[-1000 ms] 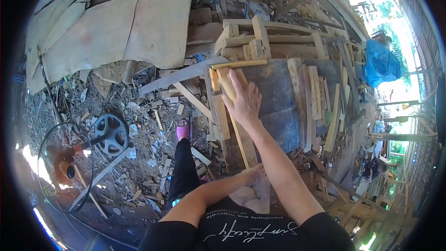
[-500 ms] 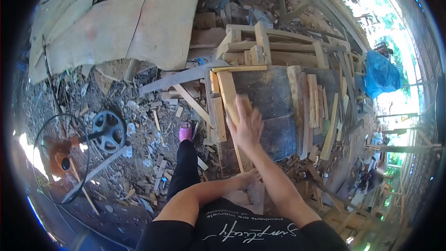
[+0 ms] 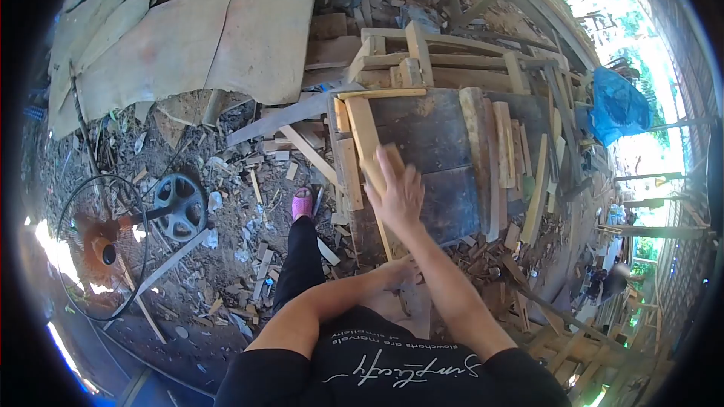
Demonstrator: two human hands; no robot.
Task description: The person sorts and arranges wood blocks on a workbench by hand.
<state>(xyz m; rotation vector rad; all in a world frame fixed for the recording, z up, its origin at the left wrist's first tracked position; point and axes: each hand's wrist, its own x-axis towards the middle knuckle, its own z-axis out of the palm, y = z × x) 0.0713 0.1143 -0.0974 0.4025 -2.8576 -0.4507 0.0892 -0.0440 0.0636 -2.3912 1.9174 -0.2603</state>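
My right hand (image 3: 400, 197) is over a small wooden block (image 3: 392, 158), its fingers bent down around the block. Beneath it, a pale wooden board (image 3: 363, 122) lies lengthwise along the left side of a dark worktable (image 3: 431, 134). My left hand (image 3: 397, 274) is low at the near end of the table, close to a thin wooden strip (image 3: 383, 237). The right forearm crosses in front of its fingers, so its grip is hidden. Short wood pieces (image 3: 348, 173) border the table's left edge, and a thin stick (image 3: 381, 93) lies across its far end.
Several strips of wood (image 3: 501, 143) and a rough log (image 3: 473, 124) lie on the table's right. Beyond stands a wooden frame (image 3: 419, 53). Offcuts (image 3: 264, 267) litter the ground. A fan (image 3: 102, 249) stands at left; a blue plastic bag (image 3: 618, 105) hangs at right.
The view has tilted a little, so the table sits higher in the picture. My right hand has slid slightly toward me along the board; my left hand stays at the near end.
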